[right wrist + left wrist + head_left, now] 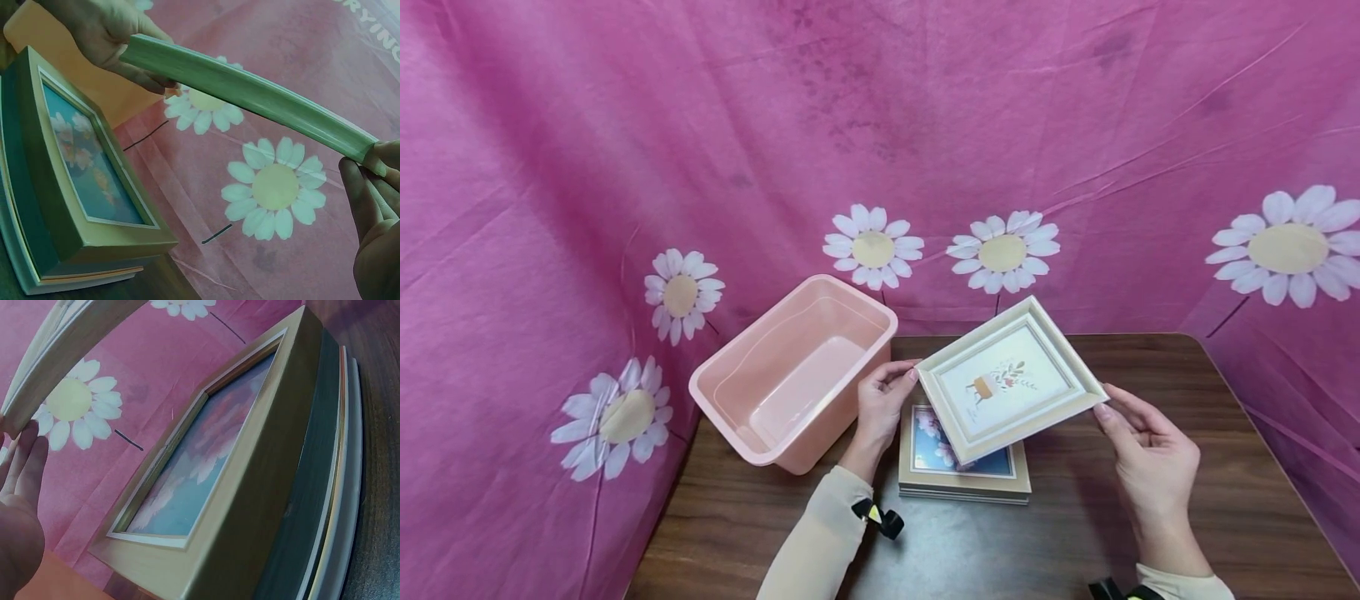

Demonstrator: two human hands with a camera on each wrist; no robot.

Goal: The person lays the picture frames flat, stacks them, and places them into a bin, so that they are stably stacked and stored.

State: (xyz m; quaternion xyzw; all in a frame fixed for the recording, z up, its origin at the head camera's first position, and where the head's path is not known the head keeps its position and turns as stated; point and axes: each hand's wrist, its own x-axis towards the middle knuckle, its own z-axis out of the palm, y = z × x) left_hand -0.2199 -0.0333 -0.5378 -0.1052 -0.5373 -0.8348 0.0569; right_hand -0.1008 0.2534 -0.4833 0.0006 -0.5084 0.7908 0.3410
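Both hands hold up a cream picture frame [1011, 379] with a plant drawing in it, tilted above a stack of frames. My left hand [883, 404] pinches its left corner between thumb and fingers. At the opposite corner my right hand [1153, 458] grips it the same way. Below lies the stack, topped by a tan picture frame [962, 482] with pink flowers on blue; the raised frame partly covers it in the head view. In the right wrist view the held picture frame [250, 94] shows edge-on, apart from the stacked frames [87, 206].
A pink plastic tub [793, 375] stands left of the stack, with bare bottom showing. The dark wooden table [1195, 392] runs back to a pink cloth [925, 125] printed with white daisies, which hangs behind and at both sides.
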